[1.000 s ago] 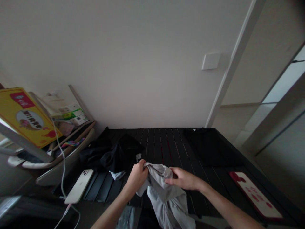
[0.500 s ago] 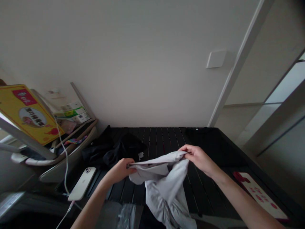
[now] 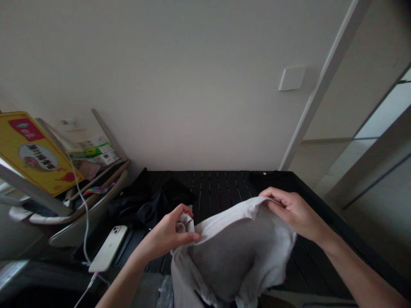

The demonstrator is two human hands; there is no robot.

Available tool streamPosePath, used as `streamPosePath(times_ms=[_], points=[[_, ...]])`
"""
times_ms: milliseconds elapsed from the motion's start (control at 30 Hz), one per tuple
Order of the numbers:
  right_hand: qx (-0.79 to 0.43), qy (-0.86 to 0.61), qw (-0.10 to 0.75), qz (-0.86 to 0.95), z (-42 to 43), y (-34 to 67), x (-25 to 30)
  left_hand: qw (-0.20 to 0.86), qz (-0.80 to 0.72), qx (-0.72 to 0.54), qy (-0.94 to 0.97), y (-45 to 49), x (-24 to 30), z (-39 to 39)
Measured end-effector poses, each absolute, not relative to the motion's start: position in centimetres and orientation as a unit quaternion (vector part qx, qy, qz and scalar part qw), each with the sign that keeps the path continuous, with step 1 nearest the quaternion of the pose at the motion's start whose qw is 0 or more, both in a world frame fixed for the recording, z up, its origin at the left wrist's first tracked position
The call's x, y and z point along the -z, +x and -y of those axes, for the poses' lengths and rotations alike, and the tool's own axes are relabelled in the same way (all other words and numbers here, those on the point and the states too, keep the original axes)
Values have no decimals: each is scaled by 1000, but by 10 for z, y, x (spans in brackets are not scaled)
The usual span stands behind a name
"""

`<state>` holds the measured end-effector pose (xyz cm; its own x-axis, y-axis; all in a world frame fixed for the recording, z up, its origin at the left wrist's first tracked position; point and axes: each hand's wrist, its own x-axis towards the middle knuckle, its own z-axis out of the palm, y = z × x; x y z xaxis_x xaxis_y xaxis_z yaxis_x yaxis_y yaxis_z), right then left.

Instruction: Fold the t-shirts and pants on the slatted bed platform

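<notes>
A light grey garment (image 3: 234, 252) hangs stretched between my two hands above the near edge of a black slatted table (image 3: 218, 190). My left hand (image 3: 170, 233) pinches its bunched left edge with the fingers closed. At the upper right corner of the cloth, my right hand (image 3: 293, 209) grips with fingers curled over the edge. The fabric billows out toward me and hides the table's front.
A heap of black clothes (image 3: 150, 203) lies at the table's left, a folded black garment (image 3: 272, 177) at the back right. A white phone (image 3: 107, 248) on a cable rests at the left edge. A chair with a yellow box (image 3: 32, 152) and papers stands left.
The garment has been spread wider and lifted toward me, now filling the lower middle. My right hand moved right and my left hand shifted slightly right. The red-and-white card at right is hidden now.
</notes>
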<state>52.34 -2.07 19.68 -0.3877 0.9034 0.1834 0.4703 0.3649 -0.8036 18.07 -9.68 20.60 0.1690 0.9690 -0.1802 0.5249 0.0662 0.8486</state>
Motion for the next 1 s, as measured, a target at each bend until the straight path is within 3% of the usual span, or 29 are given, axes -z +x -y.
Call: streamPosePath(times_ms=[100,267,433,567,800,900,1000], points=[[-383,-456,262,760,21,537,-195,390,-593,-168,684,166,-203,94],[-472,-434,157,751,18,552,-191,301,-649,-233,658,134,-161,72],[-538,-393,53,744,7,559,-172,374,-608,-242,657,132,-134,63],[-489,-410,79,766,-3,551,-159,404,-570,-157,698,164,-114,62],[-473,-427,178,750,-21,559,-166,353,-546,-67,757,202,-33,37],[-427,-466,230,740,-36,574,-160,320,-600,-70,730,203,-14,31],[-396,-493,221,743,-52,588,-143,310,-625,-103,709,196,-11,27]])
